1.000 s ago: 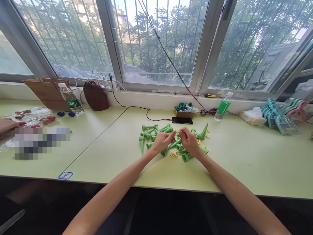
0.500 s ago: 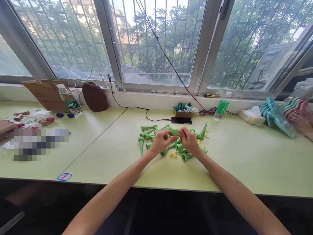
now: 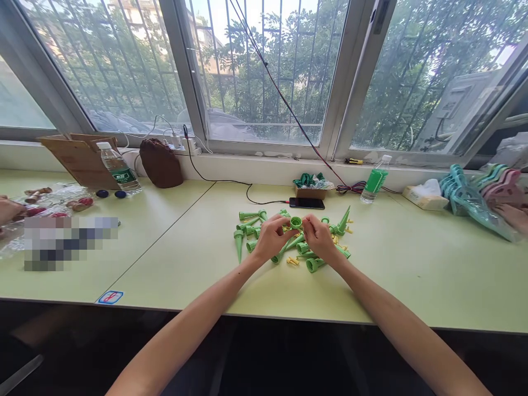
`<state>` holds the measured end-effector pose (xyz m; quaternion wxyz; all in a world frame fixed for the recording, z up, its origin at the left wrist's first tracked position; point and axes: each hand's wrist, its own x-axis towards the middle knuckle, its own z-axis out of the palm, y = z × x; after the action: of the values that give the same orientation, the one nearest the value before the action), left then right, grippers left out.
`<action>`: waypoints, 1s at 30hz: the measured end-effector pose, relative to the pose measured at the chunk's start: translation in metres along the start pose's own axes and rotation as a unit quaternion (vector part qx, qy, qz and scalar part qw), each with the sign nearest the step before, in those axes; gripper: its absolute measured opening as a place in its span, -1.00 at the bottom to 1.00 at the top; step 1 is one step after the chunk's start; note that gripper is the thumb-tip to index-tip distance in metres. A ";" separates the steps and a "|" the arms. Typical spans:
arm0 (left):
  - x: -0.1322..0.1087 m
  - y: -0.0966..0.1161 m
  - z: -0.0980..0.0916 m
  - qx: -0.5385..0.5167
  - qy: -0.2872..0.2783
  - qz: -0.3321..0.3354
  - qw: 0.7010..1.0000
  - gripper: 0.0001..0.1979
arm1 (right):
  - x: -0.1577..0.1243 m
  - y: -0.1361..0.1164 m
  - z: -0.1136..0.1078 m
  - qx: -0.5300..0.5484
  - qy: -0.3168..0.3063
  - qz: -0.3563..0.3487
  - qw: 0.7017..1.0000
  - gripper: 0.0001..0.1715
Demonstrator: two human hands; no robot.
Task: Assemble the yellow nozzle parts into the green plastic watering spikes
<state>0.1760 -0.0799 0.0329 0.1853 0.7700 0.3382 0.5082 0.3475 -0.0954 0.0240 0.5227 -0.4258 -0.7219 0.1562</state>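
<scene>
**Green cap pinched above a crowded pile of look-alike parts**

Head view: the left hand [image 3: 270, 240] has its thumb and fingers clamped on a green cap [image 3: 296, 223], its round opening turned toward the camera, held over the middle of the pile. The right hand [image 3: 319, 237] has its fingertips drawn together just beside the cap's rim; whether they grip a small part cannot be told.

The likeliest trouble is a slip. The cap is small and round, and the pinch covers little of it, so uneven pressure from the right side could twist it loose. Dropped, it would land among green spikes [image 3: 238, 245] of the same colour and be hard to pick out. The yellow pieces [image 3: 292, 260] are tiny; a lowered wrist could brush them away or push them under the spikes.

As for room, the pile crowds in close around both hands. Behind it lies a phone [image 3: 307, 203] with a black cable [image 3: 231, 180] plugged in, so a long forward reach could knock the phone or catch the cord. Toward the person, a strip of table [image 3: 289, 297] runs to the front edge, where rolling parts could drop off. Sideways there is more room, with a bottle [image 3: 374, 181] standing well to the right.
</scene>
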 end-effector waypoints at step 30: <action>0.004 0.012 -0.007 -0.290 -0.170 -0.278 0.900 -0.30 | 0.001 -0.004 -0.004 -0.008 -0.014 -0.047 0.999 -0.71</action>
<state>0.1745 -0.0860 0.0465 0.5891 0.6315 0.3391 0.3732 0.3493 -0.0983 0.0289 0.5161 -0.3936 -0.7493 0.1315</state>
